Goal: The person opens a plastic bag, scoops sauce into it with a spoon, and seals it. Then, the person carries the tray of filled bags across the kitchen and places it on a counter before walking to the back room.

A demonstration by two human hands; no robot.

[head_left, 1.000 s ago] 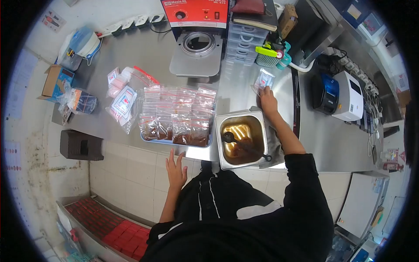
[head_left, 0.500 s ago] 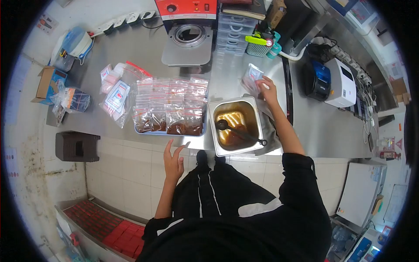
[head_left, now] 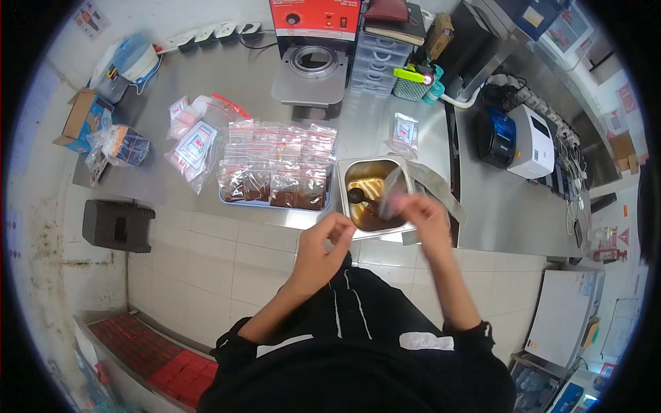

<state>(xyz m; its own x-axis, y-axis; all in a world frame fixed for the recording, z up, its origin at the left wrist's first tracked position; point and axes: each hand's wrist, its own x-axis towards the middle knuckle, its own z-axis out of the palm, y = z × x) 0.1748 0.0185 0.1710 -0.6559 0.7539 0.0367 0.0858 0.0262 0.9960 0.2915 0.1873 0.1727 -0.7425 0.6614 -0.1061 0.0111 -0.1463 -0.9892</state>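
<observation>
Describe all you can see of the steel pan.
The steel pan is shiny, rectangular and round-cornered. It stands open at the counter's front edge, right of the blue tray, with grey cloth along its right side. A dark ladle rests inside, amid brown residue. The right hand holds a clear bag over it; the left hand is by its near-left corner, contact unclear.

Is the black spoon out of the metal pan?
No, the black spoon has its round head inside the metal pan.
</observation>
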